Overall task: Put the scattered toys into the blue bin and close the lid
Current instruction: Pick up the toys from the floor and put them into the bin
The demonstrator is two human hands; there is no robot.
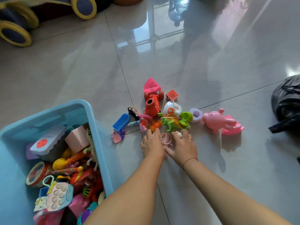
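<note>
We are resting both hands on the toy pile: left hand (151, 144) and right hand (182, 144) flanking a pink ring (165, 138); grip state indeterminate.

Floor tiles (211, 65): glossy, mirror-smooth, reflective. Blue bin (90, 120): smooth matt plastic. Pink pig (215, 120), red toy car (152, 104), green dinosaur (172, 124): shiny moulded plastic. Black bag (287, 101): crinkled glossy plastic film.

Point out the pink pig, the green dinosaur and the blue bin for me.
pink pig (214, 119), head view, on its round body.
green dinosaur (170, 123), head view, on its back.
blue bin (99, 143), head view, on its right rim.
</note>
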